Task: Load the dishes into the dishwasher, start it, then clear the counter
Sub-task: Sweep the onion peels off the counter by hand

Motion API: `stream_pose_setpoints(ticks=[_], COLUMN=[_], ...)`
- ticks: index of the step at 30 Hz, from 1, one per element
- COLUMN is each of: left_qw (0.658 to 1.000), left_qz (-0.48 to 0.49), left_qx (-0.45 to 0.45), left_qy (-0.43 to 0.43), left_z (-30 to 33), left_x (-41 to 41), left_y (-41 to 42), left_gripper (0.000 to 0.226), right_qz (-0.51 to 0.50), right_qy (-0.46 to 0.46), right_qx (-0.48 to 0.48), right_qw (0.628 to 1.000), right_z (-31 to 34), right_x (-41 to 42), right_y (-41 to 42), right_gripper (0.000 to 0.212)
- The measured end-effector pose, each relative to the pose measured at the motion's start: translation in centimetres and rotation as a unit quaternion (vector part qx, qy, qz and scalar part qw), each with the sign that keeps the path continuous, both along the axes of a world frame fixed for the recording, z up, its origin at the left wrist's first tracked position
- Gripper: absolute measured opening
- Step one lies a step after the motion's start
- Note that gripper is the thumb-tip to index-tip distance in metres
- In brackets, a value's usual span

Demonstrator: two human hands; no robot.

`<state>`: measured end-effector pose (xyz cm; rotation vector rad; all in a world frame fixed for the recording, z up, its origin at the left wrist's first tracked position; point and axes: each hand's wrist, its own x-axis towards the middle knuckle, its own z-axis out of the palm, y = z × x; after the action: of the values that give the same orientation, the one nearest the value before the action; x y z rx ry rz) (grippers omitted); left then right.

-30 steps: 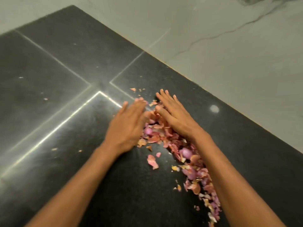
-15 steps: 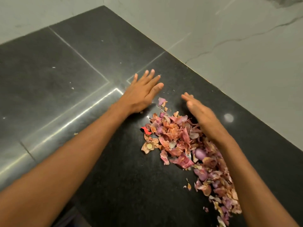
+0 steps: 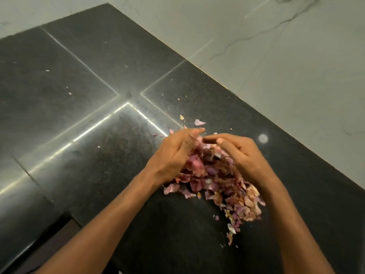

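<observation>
A heap of pink and purple onion peels [image 3: 209,175] lies on the black granite counter [image 3: 98,165]. My left hand [image 3: 173,153] cups the heap from its left side, fingers curled over the peels. My right hand [image 3: 241,153] cups it from the right, fingers curled inward toward the left hand. The fingertips of both hands nearly meet above the far end of the heap. A trail of peels [image 3: 243,212] spreads out toward me below my right wrist.
A few loose peel scraps [image 3: 199,122] lie beyond the hands. The counter meets a white marble wall [image 3: 286,76] along its right and far sides. Shiny seams [image 3: 94,123] cross the counter. Its front edge drops off at the lower left.
Both hands have come together from a spread position and now cup the peels. The scattered peels are bunched into a tighter heap between the palms.
</observation>
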<state>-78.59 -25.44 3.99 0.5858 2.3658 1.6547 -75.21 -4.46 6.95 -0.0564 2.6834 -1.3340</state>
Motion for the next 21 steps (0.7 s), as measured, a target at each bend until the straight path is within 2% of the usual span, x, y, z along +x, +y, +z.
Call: stream_pose_setpoints(ticks=[2, 4, 6, 9, 11, 12, 16, 18, 20, 21], left_qw=[0.998, 0.994, 0.992, 0.982, 0.953, 0.949, 0.981, 0.997, 0.996, 0.995], left_qz=[0.05, 0.103, 0.125, 0.059, 0.008, 0.0, 0.006, 0.018, 0.056, 0.07], left_qx=[0.019, 0.017, -0.02, -0.172, -0.286, -0.294, -0.183, -0.076, 0.006, 0.016], left_qy=[0.012, 0.017, 0.009, 0.046, 0.1, 0.11, 0.072, -0.005, -0.066, -0.064], left_z=[1.3, 2.3, 1.8, -2.0, -4.7, -5.4, -4.3, -3.5, -2.6, -2.1], left_x=[-0.2, -1.7, -3.8, -6.4, -6.1, -5.6, -1.9, 0.0, 1.6, 2.4], left_y=[-0.2, -0.9, -2.0, -3.0, -2.4, -1.7, 1.1, 1.2, 0.5, -0.2], left_gripper=[0.055, 0.059, 0.062, 0.069, 0.068, 0.067, 0.063, 0.059, 0.058, 0.059], right_qz=[-0.071, -0.131, -0.176, -0.189, -0.181, -0.188, -0.201, -0.215, -0.255, -0.272], right_qy=[0.032, 0.042, -0.003, -0.064, -0.029, -0.012, 0.041, 0.081, 0.107, 0.116], right_qx=[0.006, 0.064, 0.116, 0.141, 0.183, 0.183, 0.094, 0.006, -0.059, -0.073], right_qw=[0.997, 0.988, 0.978, 0.97, 0.966, 0.965, 0.974, 0.973, 0.959, 0.953], right_z=[0.4, -0.6, -2.5, -5.6, -6.7, -6.9, -6.8, -6.3, -5.2, -4.5], right_x=[2.9, 6.2, 9.6, 12.7, 12.7, 12.1, 8.7, 7.7, 7.2, 7.3], right_y=[2.3, 4.9, 6.7, 5.9, 4.0, 2.8, -3.0, -5.5, -6.7, -6.8], right_gripper=[0.03, 0.03, 0.051, 0.075, 0.078, 0.078, 0.073, 0.062, 0.056, 0.054])
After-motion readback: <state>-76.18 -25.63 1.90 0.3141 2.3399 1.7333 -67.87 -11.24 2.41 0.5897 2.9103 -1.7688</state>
